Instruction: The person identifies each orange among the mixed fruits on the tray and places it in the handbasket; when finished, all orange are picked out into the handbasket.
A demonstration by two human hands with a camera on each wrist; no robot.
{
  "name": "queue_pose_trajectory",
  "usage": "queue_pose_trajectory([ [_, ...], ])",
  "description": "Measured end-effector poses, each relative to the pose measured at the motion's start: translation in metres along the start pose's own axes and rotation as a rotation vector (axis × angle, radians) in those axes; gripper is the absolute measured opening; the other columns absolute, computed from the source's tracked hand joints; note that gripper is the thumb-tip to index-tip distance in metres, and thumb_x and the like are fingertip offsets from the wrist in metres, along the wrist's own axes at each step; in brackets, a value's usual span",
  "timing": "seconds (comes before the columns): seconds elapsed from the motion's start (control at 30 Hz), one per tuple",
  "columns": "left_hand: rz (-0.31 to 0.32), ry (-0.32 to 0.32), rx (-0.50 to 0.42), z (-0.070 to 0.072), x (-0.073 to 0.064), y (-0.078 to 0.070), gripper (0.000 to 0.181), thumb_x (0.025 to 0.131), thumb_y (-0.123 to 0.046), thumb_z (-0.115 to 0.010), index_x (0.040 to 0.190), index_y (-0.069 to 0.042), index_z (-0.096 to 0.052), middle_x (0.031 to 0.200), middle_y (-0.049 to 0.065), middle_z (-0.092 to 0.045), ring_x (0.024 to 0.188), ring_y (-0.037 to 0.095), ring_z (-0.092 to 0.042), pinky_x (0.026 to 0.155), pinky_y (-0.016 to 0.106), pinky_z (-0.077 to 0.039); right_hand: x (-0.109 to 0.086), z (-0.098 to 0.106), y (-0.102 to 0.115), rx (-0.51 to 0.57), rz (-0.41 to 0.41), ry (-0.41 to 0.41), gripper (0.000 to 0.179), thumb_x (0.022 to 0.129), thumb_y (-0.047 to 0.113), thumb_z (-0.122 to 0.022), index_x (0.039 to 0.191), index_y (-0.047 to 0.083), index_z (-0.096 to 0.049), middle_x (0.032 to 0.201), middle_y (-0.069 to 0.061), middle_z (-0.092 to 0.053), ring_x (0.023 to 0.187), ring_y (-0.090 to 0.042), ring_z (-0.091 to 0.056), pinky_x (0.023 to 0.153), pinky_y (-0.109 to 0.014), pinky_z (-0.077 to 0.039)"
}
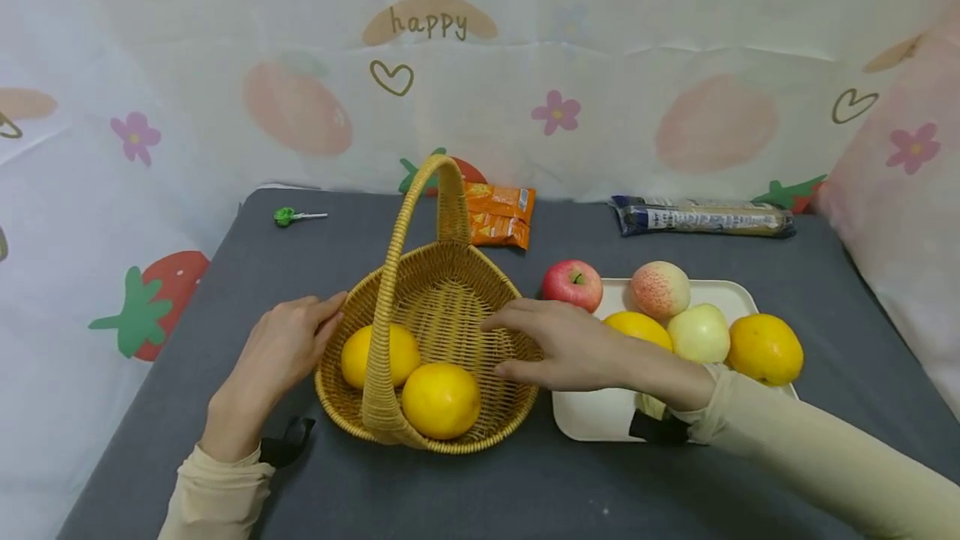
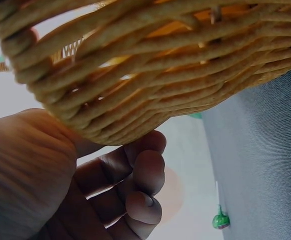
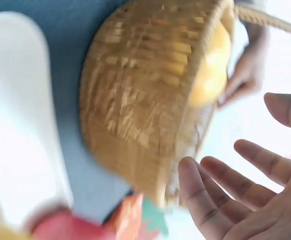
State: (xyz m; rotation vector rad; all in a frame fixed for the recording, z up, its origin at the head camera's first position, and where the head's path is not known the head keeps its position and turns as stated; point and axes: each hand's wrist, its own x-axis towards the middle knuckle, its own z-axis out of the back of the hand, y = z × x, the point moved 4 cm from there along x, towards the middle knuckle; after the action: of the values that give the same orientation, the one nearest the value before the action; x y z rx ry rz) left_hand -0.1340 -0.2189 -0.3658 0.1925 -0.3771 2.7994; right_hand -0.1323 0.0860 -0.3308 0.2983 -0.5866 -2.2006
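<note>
Two yellow fruits (image 1: pixel 441 401) are held in one wicker basket (image 1: pixel 452 298), apparently gripped at its side by the left hand (image 1: pixel 283 342); the right hand (image 1: pixel 561 346) is extended over it, fingers spread.

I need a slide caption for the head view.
Basket with two yellow fruits, left hand at one side, right hand over the other.

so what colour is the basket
The basket is golden tan and woven, best seen in the head view.
</note>
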Motion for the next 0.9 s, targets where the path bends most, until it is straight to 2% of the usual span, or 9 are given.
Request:
queue_pose_trajectory([
  [0.1,-0.017,-0.01,0.002,0.002,0.003,-0.002,0.034,0.094,-0.012,-0.063,0.126,-0.001,-0.066,0.068,0.006,-0.055,0.056,0.017,-0.047,0.055,0.033,-0.041,-0.025,0.019,-0.016,-0.011,-0.034,-0.091,0.041,0.092,0.032,-0.068,0.129,0.015,-0.062,0.123,0.002,-0.066,0.092,-0.008,-0.061,0.078,-0.025,-0.053],
  [0.23,-0.024,-0.008,0.009,0.007,0.006,-0.002,0.034,0.094,-0.011,-0.063,0.126,-0.001,-0.066,0.07,0.006,-0.057,0.058,0.019,-0.05,0.057,0.036,-0.046,-0.061,0.045,-0.039,-0.012,-0.137,-0.189,0.039,0.09,0.025,-0.07,0.127,0.015,-0.063,0.121,0.0,-0.068,0.098,-0.014,-0.066,0.08,-0.031,-0.055],
  [0.37,-0.023,-0.01,0.015,0.009,0.006,-0.001,0.034,0.094,-0.012,-0.063,0.126,-0.001,-0.065,0.07,0.006,-0.059,0.06,0.021,-0.054,0.061,0.041,-0.05,-0.094,0.067,-0.06,-0.029,-0.224,-0.253,0.035,0.093,0.021,-0.067,0.127,0.016,-0.063,0.12,-0.003,-0.068,0.099,-0.019,-0.068,0.08,-0.033,-0.056],
  [0.5,-0.021,-0.014,0.01,0.008,0.005,0.0,0.034,0.094,-0.012,-0.062,0.126,-0.001,-0.065,0.069,0.006,-0.058,0.061,0.023,-0.056,0.063,0.044,-0.05,-0.12,0.083,-0.08,-0.097,-0.299,-0.304,0.037,0.093,0.02,-0.067,0.129,0.014,-0.062,0.124,-0.006,-0.067,0.099,-0.02,-0.067,0.079,-0.027,-0.055],
  [0.6,-0.015,-0.011,0.009,0.007,0.003,0.0,0.034,0.094,-0.012,-0.062,0.126,0.0,-0.065,0.07,0.006,-0.059,0.061,0.023,-0.056,0.063,0.044,-0.05,-0.136,0.089,-0.096,-0.13,-0.374,-0.317,0.04,0.093,0.023,-0.068,0.131,0.012,-0.061,0.126,-0.01,-0.066,0.1,-0.024,-0.067,0.078,-0.029,-0.056],
  [0.77,-0.001,0.003,0.007,0.004,0.001,0.0,0.034,0.094,-0.012,-0.062,0.126,0.0,-0.065,0.07,0.007,-0.058,0.059,0.02,-0.052,0.059,0.04,-0.047,-0.158,0.089,-0.118,-0.141,-0.475,-0.28,0.046,0.093,0.026,-0.068,0.133,0.006,-0.058,0.129,-0.017,-0.062,0.104,-0.034,-0.065,0.081,-0.047,-0.055],
  [0.9,0.002,0.005,0.005,0.001,-0.001,-0.001,0.034,0.094,-0.012,-0.062,0.126,0.0,-0.065,0.068,0.006,-0.057,0.057,0.018,-0.05,0.057,0.037,-0.045,-0.174,0.09,-0.133,-0.173,-0.536,-0.259,0.052,0.093,0.03,-0.067,0.136,0.004,-0.054,0.132,-0.022,-0.059,0.107,-0.041,-0.062,0.084,-0.055,-0.052],
])
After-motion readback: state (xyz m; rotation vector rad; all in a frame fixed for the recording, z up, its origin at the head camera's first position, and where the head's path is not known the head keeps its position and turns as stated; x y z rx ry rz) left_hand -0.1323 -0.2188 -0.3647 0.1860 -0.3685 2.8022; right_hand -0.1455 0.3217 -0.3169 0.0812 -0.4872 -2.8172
